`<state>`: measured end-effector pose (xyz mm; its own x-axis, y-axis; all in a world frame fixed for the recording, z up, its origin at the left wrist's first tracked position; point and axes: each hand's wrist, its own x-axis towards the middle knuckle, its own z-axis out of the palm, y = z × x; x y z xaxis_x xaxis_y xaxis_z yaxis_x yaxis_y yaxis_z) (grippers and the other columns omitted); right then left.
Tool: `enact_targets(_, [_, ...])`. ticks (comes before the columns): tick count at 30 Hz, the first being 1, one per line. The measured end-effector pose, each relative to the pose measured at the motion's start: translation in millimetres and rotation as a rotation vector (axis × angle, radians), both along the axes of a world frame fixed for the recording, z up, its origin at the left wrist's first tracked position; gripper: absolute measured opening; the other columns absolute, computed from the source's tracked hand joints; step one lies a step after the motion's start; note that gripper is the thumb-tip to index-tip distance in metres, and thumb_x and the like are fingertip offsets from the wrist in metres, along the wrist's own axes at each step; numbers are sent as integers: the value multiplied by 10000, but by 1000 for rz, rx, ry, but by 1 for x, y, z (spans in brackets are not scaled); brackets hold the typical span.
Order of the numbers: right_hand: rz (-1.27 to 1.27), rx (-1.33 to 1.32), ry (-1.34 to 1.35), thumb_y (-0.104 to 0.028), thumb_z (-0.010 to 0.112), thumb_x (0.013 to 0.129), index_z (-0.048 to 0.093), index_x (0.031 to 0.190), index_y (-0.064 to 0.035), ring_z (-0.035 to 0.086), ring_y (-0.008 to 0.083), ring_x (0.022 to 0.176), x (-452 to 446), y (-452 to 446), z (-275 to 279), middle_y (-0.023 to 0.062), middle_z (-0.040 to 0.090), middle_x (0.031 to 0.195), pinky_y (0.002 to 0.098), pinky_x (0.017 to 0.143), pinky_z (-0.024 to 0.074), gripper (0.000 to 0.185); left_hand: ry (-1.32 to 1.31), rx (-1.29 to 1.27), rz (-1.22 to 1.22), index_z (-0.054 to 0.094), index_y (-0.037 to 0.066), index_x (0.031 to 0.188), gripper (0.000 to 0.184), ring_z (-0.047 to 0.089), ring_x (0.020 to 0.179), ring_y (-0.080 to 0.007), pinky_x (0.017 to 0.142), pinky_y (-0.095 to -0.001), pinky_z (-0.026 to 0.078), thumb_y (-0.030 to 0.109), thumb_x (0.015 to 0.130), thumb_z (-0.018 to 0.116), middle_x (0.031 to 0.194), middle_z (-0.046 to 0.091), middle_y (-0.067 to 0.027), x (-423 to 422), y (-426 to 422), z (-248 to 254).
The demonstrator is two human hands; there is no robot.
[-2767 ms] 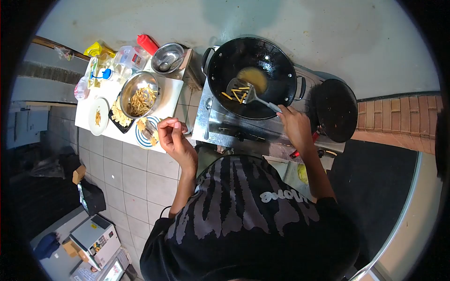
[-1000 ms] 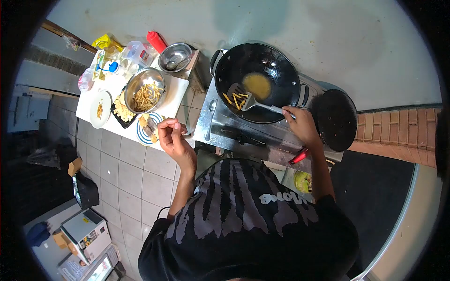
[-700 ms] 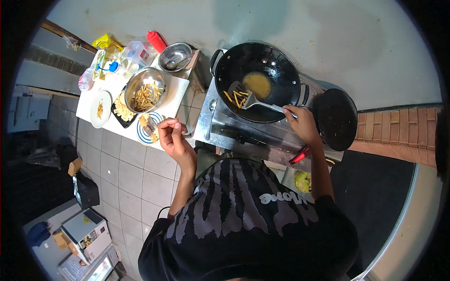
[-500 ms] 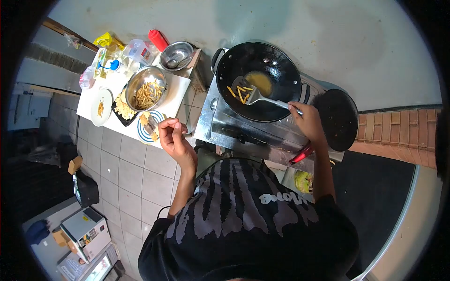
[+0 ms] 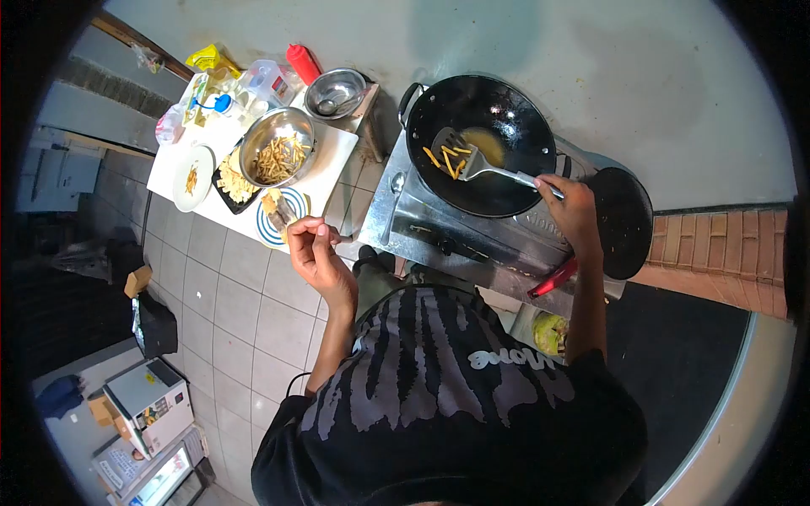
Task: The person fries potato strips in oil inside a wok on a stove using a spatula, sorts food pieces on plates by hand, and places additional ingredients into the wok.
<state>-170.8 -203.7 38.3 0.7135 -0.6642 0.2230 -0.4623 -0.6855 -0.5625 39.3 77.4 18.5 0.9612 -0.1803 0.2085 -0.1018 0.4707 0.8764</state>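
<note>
A slotted metal spatula (image 5: 477, 164) rests its blade low on the left inside of a black wok (image 5: 523, 110). Several yellow fries (image 5: 449, 160) lie on and around the blade, beside a pool of oil (image 5: 488, 145) at the wok's bottom. My right hand (image 5: 571, 205) is closed around the spatula's handle, near the wok's rim. My left hand (image 5: 314, 251) is raised in front of my body, fingers curled and thumb close to them; whether it holds something small is hidden. Behind it is a blue-ringed plate (image 5: 299, 202) with food scraps.
A white table (image 5: 337, 153) at left bears a steel bowl of fries (image 5: 278, 148), a black tray (image 5: 234, 179), an oval plate (image 5: 194, 177), a second bowl (image 5: 336, 93) and a red bottle (image 5: 302, 61). A black pan (image 5: 620, 221) with a red handle sits right of the wok.
The view has shifted, so wok and table appear further right. My right hand and the spatula have moved right; the fries on its blade have shifted. My left hand keeps its curled pose.
</note>
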Motion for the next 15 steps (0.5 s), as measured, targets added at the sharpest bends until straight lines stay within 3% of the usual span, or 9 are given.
enact_targets(3, [-26,101,63,-243,648,855,691,936,-11,665,304,731,6,5,21,175,675,835,341,685,502,250,-10,-3,11,514,29,949,64,431,670,-87,610,-222,372,34,890,538,855,499,-33,0,3,1])
enact_targets(15, [-45,60,72,-283,629,871,688,956,2,667,302,767,13,3,19,180,679,869,334,713,495,303,-6,1,67,517,22,953,75,449,687,-89,621,-225,378,50,891,548,865,511,-38,1,23,-7])
